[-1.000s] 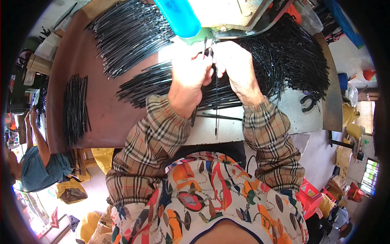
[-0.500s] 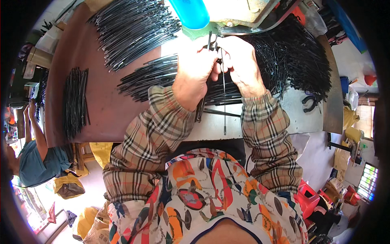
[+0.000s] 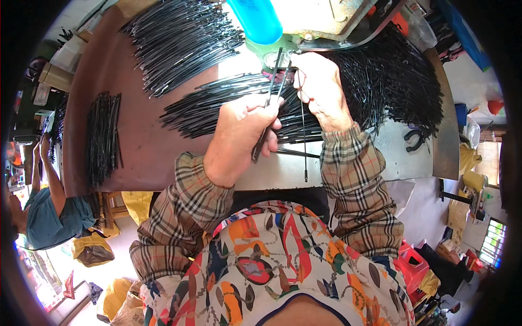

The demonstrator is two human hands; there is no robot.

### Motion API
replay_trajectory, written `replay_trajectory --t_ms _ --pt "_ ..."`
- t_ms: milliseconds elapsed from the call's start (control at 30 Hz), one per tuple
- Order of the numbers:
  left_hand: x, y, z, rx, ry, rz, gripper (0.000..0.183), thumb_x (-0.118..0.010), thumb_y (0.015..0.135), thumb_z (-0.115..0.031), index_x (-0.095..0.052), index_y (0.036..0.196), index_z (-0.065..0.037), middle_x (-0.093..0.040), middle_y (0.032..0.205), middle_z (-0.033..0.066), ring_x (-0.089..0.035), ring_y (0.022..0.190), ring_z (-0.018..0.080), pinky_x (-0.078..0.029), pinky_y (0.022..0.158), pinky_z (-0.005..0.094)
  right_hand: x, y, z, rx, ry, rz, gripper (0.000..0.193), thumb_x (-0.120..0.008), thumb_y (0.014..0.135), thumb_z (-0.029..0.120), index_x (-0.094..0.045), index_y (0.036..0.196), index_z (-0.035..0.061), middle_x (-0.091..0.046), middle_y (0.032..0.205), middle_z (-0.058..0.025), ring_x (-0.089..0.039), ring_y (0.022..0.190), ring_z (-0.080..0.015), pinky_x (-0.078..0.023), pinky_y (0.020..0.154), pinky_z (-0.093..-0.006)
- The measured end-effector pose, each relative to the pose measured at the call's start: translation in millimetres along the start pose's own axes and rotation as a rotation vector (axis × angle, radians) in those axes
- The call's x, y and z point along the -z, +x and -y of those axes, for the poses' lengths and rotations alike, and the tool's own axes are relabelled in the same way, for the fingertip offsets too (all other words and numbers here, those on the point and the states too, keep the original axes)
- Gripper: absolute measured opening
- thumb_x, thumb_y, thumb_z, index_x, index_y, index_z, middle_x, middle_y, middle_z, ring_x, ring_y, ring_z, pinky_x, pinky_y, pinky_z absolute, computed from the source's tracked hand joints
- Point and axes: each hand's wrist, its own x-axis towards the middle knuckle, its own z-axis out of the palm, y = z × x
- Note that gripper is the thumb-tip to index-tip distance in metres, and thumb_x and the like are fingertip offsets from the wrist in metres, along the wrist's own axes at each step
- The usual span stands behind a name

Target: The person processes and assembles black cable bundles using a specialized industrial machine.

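My left hand (image 3: 239, 127) is closed around a few thin black strips (image 3: 266, 122) that stick out above and below the fingers. Just right of it, my right hand (image 3: 323, 81) pinches one thin black rod (image 3: 303, 136) near its upper end. That rod hangs down past the hand, with a small knob at its lower tip. Below and beside the hands lies a bundle of similar black strips (image 3: 206, 106). At the right, near my right hand, is a large tangled heap of them (image 3: 402, 81).
A metal machine part (image 3: 337, 22) and a blue cylinder (image 3: 255, 19) stand at the far side. More strips lie in a far-left pile (image 3: 185, 43) and a left bundle (image 3: 103, 138). Dark-handled pliers (image 3: 416, 140) rest at right. Another person (image 3: 57, 214) sits at left.
My hands have come apart: the left has moved left and toward me with its strips. The right has shifted slightly right, still pinching the hanging rod.
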Motion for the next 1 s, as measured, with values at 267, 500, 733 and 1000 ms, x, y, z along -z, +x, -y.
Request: replay_trajectory --t_ms 267,500,733,1000 --pt "20 12 -8 0.044 0.057 0.098 0.027 -0.059 0.089 -0.012 -0.06 0.109 0.007 -0.058 0.078 0.0059 -0.051 0.054 0.0093 -0.039 0.046 0.0208 6 3 -1 0.088 0.036 0.069 0.02 -0.056 0.088 0.013 -0.063 0.094 -0.0047 -0.057 0.068 -0.0052 -0.047 0.047 -0.0076 -0.035 0.041 -0.0196" --pt "23 14 -4 0.06 -0.017 0.1 0.027 -0.06 0.089 -0.01 -0.06 0.109 0.007 -0.058 0.078 0.006 -0.051 0.054 0.0095 -0.039 0.046 0.0206 6 -6 -3 -0.054 0.062 0.03 0.018 -0.056 0.087 0.009 -0.062 0.098 -0.0038 -0.06 0.079 -0.0055 -0.057 0.064 -0.0102 -0.049 0.059 -0.0241" --pt "17 13 0 0.022 0.007 0.078 0.026 -0.058 0.089 -0.008 -0.06 0.108 0.008 -0.059 0.079 0.0075 -0.052 0.054 0.0103 -0.039 0.045 0.0208 7 -10 -7 -0.049 0.077 0.054 0.018 -0.056 0.088 0.009 -0.062 0.1 -0.0039 -0.061 0.083 -0.0042 -0.059 0.07 -0.0103 -0.051 0.065 -0.0257" --pt "3 20 10 -0.059 -0.146 0.034 0.014 -0.057 0.085 -0.004 -0.06 0.095 0.007 -0.06 0.075 0.01 -0.053 0.052 0.0119 -0.04 0.044 0.0221 4 -2 -5 -0.026 0.04 0.028 0.019 -0.056 0.089 0.01 -0.063 0.1 -0.0041 -0.061 0.081 -0.0043 -0.058 0.071 -0.0109 -0.05 0.068 -0.0253"
